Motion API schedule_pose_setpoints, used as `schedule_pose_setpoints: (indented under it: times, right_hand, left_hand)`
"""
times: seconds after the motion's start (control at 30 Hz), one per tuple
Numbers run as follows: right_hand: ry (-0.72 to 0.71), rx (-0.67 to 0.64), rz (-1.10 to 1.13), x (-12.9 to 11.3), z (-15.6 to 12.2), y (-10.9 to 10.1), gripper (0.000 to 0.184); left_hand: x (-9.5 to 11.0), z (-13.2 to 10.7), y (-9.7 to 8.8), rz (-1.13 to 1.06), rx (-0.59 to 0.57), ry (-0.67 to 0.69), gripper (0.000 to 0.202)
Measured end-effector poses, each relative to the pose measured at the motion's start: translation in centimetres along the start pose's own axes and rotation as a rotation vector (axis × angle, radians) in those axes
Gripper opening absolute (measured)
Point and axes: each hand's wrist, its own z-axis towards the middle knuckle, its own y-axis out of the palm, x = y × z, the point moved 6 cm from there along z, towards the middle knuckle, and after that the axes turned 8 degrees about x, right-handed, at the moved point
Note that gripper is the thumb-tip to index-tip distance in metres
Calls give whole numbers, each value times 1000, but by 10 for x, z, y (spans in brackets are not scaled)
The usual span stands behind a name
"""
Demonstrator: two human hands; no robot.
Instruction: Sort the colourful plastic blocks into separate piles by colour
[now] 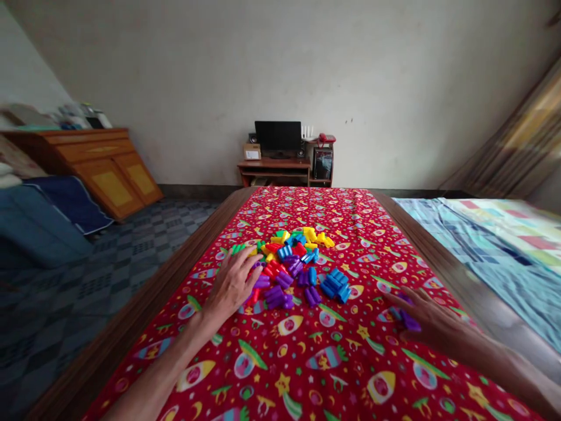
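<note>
Small plastic toy pieces in several colours form a loose pile (291, 257) on a red patterned tablecloth (307, 339). At the pile's left edge, my left hand (234, 278) reaches in with its fingers apart and slightly curved, close to purple and green pieces. Purple pieces (275, 297) lie along the near side, and a cluster of blue pieces (336, 285) sits to the right. Farther right, my right hand (425, 313) is low over the cloth with thumb and fingers spread around a few purple pieces (408, 316), partly hidden by the fingers.
Dark wooden table edges (193, 251) run along both sides of the cloth. A bed with blue bedding (491, 251) adjoins the right side. Ahead stands a desk (274, 166) with a monitor (279, 137); a wooden cabinet (105, 169) is at left.
</note>
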Motion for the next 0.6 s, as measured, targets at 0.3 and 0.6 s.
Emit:
schedule_pose_setpoints:
  times: [0.3,0.6]
  right_hand:
    - [-424,53,96,-92,78,57,52]
    - [-436,-116,443,-202,162,118,50]
  left_hand:
    - [55,-21,2,-60,-118,175,43]
    - [71,-32,18,-25,-175,255,32]
